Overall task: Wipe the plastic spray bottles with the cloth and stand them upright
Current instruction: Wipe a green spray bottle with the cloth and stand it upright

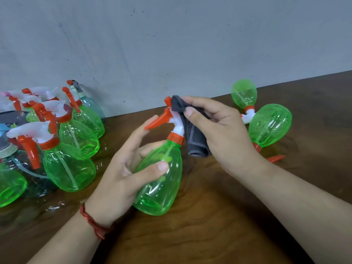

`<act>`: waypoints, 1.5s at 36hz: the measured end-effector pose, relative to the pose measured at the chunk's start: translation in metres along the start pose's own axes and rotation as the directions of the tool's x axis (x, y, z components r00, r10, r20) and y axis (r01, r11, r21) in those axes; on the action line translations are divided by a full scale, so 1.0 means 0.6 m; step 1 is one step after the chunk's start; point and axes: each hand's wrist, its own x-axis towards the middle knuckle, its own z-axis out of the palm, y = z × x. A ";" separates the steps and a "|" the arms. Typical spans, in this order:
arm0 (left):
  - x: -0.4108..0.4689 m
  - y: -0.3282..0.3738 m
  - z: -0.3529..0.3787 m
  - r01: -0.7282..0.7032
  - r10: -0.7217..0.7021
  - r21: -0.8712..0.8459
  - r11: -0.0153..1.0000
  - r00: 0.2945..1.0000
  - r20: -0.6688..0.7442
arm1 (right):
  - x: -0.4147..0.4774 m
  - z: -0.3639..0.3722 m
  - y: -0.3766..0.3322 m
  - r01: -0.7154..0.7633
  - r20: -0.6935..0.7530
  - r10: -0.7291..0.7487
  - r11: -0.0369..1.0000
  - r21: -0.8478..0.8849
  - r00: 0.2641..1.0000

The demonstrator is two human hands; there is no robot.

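Note:
A green plastic spray bottle with a white head and orange trigger stands tilted at the middle of the wooden table. My left hand grips its body, thumb across the front. My right hand holds a dark grey cloth and presses it against the bottle's white spray head. Two more green bottles lie on their sides at the right, one near the wall and one closer. Several upright bottles stand grouped at the left.
A grey wall runs along the table's far edge. Among the left group are bluish bottles and some clear plastic wrapping. A red thread bracelet circles my left wrist.

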 end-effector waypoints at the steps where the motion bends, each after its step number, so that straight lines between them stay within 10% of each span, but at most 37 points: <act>1: -0.001 0.001 -0.003 0.002 -0.002 -0.012 1.000 1.000 -0.005 | 0.000 0.001 -0.001 -0.036 0.025 0.035 0.999 0.034 0.999; 8: 0.003 0.016 -0.020 0.010 -0.017 -0.113 0.994 0.998 -0.064 | 0.004 -0.005 0.008 -0.226 0.092 0.217 0.969 0.101 0.972; 17: 0.000 0.009 -0.006 0.068 -0.068 -0.086 0.994 0.998 -0.001 | 0.001 -0.005 0.000 -0.111 0.031 0.109 0.992 0.064 0.994; 34: 0.022 -0.005 0.011 -0.039 -0.025 -0.112 0.993 0.854 -0.519 | -0.045 0.038 0.023 0.062 0.197 -0.013 0.968 -0.243 0.980; 39: 0.020 0.005 -0.002 0.002 -0.210 -0.401 0.916 0.855 -0.475 | -0.037 0.030 0.039 -0.002 0.125 0.039 0.958 -0.286 0.991; 54: 0.018 -0.005 0.000 0.111 -0.274 -0.386 0.916 0.876 -0.396 | -0.042 0.043 0.038 -0.110 0.156 0.119 0.992 -0.065 0.980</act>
